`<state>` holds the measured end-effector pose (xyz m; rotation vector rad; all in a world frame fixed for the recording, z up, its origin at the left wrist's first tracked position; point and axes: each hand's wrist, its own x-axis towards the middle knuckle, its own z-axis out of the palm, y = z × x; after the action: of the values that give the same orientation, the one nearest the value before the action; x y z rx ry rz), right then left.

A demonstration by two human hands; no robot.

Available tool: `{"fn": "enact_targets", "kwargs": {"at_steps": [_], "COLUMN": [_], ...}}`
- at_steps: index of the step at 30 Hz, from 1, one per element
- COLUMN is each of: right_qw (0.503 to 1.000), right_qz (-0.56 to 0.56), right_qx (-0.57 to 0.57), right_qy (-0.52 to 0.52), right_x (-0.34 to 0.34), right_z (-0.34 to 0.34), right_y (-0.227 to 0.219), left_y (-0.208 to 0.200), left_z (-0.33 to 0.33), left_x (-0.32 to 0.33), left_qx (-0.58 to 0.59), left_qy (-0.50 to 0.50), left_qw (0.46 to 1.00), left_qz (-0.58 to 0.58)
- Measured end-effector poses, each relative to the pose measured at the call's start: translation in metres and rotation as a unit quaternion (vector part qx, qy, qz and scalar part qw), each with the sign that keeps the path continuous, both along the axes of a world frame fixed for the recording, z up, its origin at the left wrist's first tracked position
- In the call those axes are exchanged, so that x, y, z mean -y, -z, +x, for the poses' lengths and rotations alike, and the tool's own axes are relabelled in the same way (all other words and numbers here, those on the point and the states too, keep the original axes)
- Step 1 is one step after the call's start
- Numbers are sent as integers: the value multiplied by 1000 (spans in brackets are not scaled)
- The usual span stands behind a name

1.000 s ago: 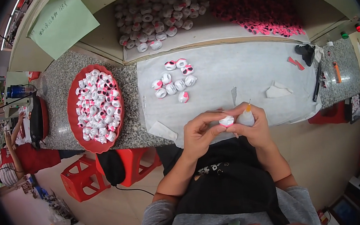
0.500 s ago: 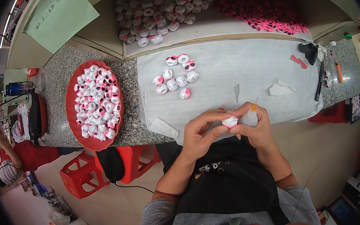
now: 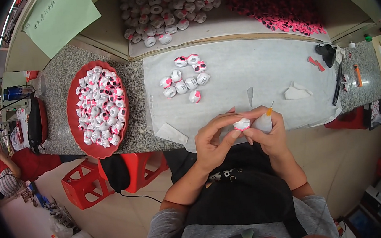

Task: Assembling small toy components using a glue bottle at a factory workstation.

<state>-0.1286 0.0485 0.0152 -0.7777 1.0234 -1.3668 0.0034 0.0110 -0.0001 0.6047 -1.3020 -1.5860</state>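
Just past the table's front edge, both my hands meet around a small white figure head with a pink band (image 3: 242, 124). My left hand (image 3: 215, 137) pinches it between thumb and fingers. My right hand (image 3: 270, 134) presses a thumb against its other side. In the right palm also sits a translucent glue bottle (image 3: 263, 123) with an orange collar and a thin needle tip pointing up and away. Several similar white and pink heads (image 3: 191, 83) stand in a loose group on the white paper sheet (image 3: 240, 68), beyond my left hand.
A red scalloped tray (image 3: 74, 116) heaped with such heads stands at the left. On the shelf behind lie more heads (image 3: 158, 21) and a pile of pink pieces (image 3: 281, 18). Paper scraps (image 3: 297, 91), a black pen (image 3: 338, 87) and a grey blade-like piece (image 3: 251, 98) lie around. Red stools (image 3: 86, 184) stand below.
The head between my fingers has turned slightly, and my thumbs have shifted up under it. The whole view has moved a little; the other things lie as before.
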Motion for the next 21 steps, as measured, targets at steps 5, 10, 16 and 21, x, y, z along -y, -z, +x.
{"fn": "enact_targets", "kwargs": {"at_steps": [5,10,16,21], "right_qw": [1000,1000,1000,999], "right_qz": [-1,9,2,46], "right_qx": [6,12,10,25], "right_qy": [15,18,18,3], "right_x": [-1,-2,-2,1], "right_z": [1,2,2,-5], "right_y": [2,0,2,-4], "left_y": [0,1,1,0], "left_z": [-1,0,0,1], "left_x": [0,1,-2,-3], "left_qx": [-5,-8,-11,-19], "left_qy": [2,4,12,26], "left_qw": [1000,1000,1000,991], "left_qz": [22,8,24,131]}}
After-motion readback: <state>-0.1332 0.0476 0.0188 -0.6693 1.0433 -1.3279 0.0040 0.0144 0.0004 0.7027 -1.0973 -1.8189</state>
